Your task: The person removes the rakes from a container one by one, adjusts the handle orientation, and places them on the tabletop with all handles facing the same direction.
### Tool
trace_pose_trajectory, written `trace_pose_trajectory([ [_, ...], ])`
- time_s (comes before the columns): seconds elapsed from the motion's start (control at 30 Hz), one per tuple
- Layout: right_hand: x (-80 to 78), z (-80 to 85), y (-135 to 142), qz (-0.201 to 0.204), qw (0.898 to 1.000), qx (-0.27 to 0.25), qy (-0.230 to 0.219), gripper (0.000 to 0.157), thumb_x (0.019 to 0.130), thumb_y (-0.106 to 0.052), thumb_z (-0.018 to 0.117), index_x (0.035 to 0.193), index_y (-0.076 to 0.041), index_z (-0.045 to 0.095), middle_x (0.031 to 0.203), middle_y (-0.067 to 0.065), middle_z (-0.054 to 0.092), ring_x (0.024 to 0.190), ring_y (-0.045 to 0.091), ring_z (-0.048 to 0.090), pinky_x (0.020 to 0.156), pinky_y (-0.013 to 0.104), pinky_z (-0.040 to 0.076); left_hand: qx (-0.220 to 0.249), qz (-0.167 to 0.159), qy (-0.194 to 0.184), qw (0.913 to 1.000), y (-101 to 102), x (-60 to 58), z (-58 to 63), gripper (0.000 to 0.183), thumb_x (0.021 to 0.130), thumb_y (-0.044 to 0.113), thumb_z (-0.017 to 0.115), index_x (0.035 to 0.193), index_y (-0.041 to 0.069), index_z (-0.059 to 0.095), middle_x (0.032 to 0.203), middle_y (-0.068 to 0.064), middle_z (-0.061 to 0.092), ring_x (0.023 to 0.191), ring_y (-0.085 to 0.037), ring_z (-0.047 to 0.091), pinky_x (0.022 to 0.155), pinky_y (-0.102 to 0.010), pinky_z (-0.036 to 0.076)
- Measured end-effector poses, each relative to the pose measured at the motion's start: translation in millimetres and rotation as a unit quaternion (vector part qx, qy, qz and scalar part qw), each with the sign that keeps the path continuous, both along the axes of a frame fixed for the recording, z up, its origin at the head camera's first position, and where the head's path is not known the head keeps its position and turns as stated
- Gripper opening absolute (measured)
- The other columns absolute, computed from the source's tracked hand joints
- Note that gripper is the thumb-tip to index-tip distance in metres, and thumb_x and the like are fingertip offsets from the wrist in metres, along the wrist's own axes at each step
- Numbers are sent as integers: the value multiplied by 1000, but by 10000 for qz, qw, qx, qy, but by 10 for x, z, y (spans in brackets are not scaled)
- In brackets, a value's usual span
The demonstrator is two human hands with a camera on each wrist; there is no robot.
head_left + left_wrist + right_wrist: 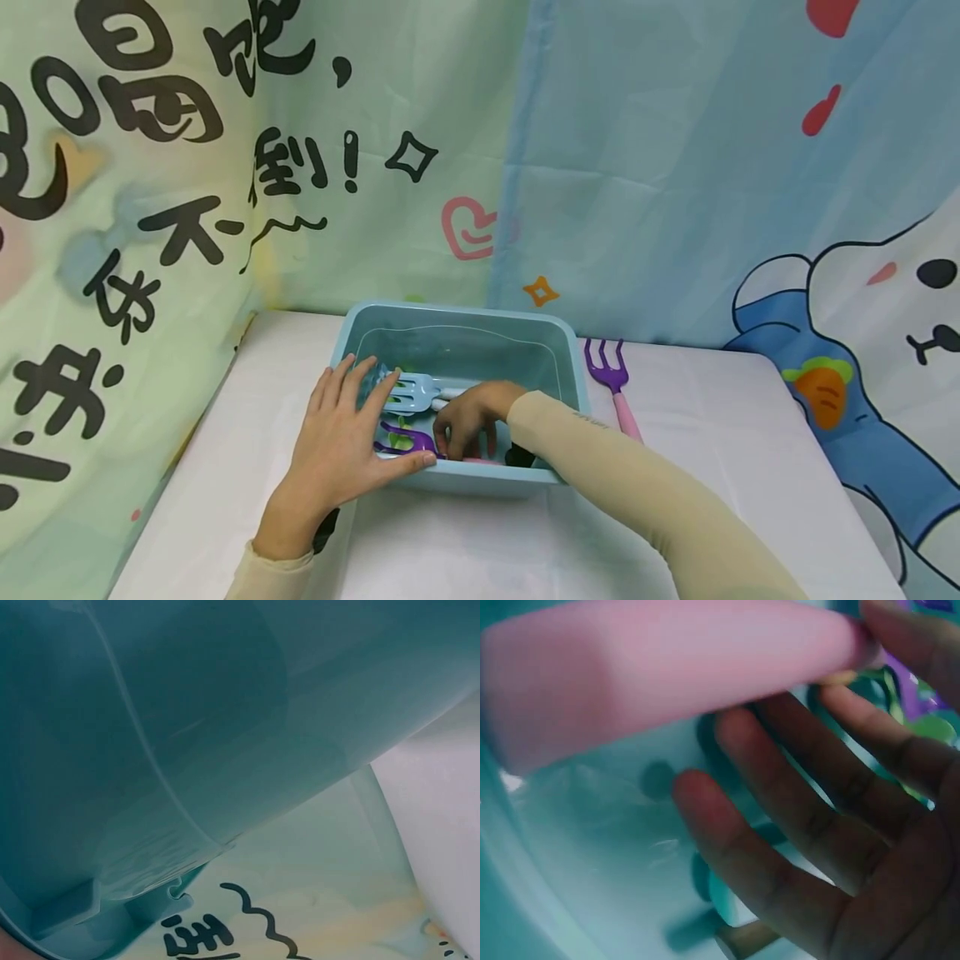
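Observation:
My right hand (471, 421) reaches into the light blue plastic tub (461, 321). Its thumb and index finger pinch the pink handle (667, 667) of a purple toy fork (420, 442), close to where the handle meets the head; the other fingers are spread below it. The fork lies low in the tub, along the front wall, tines to the left. My left hand (348, 437) rests at the tub's front left corner, fingers extended over the rim and thumb along the front edge. Beside the right hand lies a pale blue slotted turner (408, 393). The left wrist view mostly shows tub wall (187, 735).
Another purple fork with a pink handle (609, 375) lies on the white tabletop (712, 400), right of the tub. Something green (400, 435) shows under the fork in the tub. A brown handle end (746, 939) shows there too. Printed curtains hang behind and left.

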State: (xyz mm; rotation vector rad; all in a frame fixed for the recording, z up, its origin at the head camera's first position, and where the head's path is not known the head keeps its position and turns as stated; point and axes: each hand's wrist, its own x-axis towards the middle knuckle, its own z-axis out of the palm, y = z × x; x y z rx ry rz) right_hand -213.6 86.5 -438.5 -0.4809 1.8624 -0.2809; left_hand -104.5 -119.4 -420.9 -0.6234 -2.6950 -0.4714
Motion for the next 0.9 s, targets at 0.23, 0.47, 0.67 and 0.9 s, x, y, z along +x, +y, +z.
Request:
trace_pose_trajectory([
  [0.23, 28, -29, -15, 223, 9995, 105, 175, 10, 92, -19, 71, 97, -15, 63, 91, 5, 66, 77, 16, 65, 73, 41, 59, 36, -40, -28, 10000, 0, 13, -6, 106, 74, 91, 48, 147, 14, 52, 151, -19, 39, 144, -41, 25, 116, -59, 16],
  [0.47, 59, -8, -54, 380, 9976, 72, 580, 13, 89, -18, 74, 95, -14, 64, 90, 5, 65, 75, 15, 64, 66, 35, 60, 15, -18, -57, 10000, -5, 26, -2, 107, 74, 91, 47, 146, 12, 52, 151, -19, 39, 144, -41, 24, 117, -58, 14],
  [0.67, 78, -13, -112, 536, 9949, 164, 833, 12, 89, -14, 75, 94, -13, 65, 87, 5, 66, 72, 16, 65, 64, 33, 59, 24, 15, -69, 10000, -12, 29, -11, 107, 73, 91, 49, 146, 13, 52, 151, -19, 39, 145, -41, 24, 117, -58, 14],
  [0.9, 58, 36, -96, 504, 9961, -91, 725, 10, 89, -14, 74, 95, -13, 65, 83, 2, 63, 68, 14, 60, 63, 32, 58, 34, 6, -88, 10000, -11, 19, -12, 107, 73, 91, 49, 146, 13, 52, 151, -19, 38, 145, -41, 23, 117, -58, 14],
])
